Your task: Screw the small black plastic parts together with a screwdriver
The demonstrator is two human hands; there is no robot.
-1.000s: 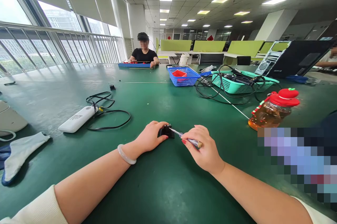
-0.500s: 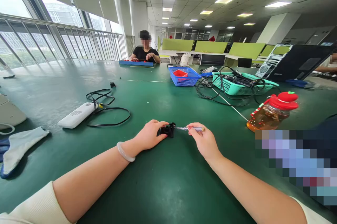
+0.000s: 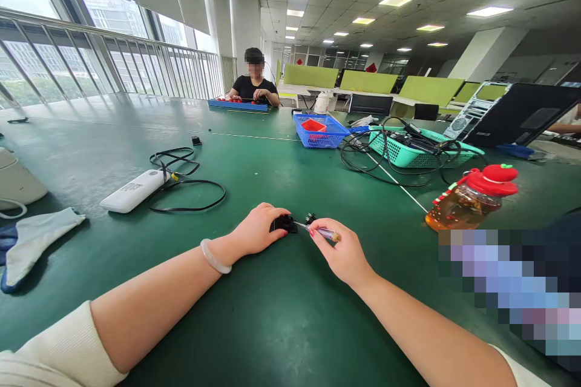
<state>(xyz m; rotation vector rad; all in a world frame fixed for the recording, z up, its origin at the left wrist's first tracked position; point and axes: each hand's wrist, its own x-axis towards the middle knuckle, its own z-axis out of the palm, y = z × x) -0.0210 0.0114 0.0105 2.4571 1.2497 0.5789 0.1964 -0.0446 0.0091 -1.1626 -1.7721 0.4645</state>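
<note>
My left hand pinches a small black part and presses it against the green table. My right hand grips a small screwdriver with a clear handle, its metal tip resting on the black part. A tiny black piece lies on the table just behind the screwdriver shaft, apart from the larger part. A pale bangle sits on my left wrist.
A white power bank with a looped black cable lies left. A red-capped bottle of amber liquid lies right. Blue basket and teal basket with cables stand behind. Another person sits at the far end.
The screwdriver has tilted from level back onto the black part. A tiny black piece that sat on the part now lies apart on the table behind the shaft.
</note>
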